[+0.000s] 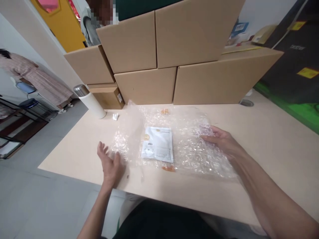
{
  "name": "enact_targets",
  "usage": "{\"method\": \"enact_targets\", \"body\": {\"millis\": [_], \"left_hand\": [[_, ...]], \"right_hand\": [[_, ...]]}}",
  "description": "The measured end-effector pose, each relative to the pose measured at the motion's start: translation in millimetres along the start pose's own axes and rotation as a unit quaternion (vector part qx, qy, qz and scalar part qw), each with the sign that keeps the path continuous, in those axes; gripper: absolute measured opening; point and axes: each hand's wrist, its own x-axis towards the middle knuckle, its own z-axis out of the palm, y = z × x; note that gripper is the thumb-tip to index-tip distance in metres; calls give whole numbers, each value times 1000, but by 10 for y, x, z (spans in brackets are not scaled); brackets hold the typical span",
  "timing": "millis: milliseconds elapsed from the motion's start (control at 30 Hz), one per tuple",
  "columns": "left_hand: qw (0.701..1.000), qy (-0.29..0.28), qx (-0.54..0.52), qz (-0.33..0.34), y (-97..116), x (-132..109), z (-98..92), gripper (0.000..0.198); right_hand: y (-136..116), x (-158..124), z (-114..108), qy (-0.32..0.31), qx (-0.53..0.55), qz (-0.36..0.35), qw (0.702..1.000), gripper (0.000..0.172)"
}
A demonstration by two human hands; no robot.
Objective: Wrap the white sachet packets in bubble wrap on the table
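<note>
A: Hands?
B: Left hand (112,167): grip spread, beside the bubble wrap (191,156), contact unclear. White printed pouch (159,144) lies on the wrap, between the hands. Right hand (221,141): grip pinching the wrap's right side.
A: Risks?
B: Left edge looks unheld, may curl; pouch might slide if the right hand tugs hard.
A: Materials?
B: Smooth white cylindrical bottle (92,105), metal-looking cap (81,90), far left. Wrap: clear, bubbly, crinkled. Pouch: flat rectangle, slightly glossy. Bench (211,196): pale, smooth.
</note>
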Motion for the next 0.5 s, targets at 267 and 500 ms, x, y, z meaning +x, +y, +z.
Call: {"method": "enact_targets", "body": {"millis": [267,500], "left_hand": [[935,-210,232,168,447,-88,329,33],[916,-312,233,94,519,56,712,36]], "right_hand": [[80,76,-67,19,-47,12,999,44],[179,173,-130,72,-84,20,994,50]]}}
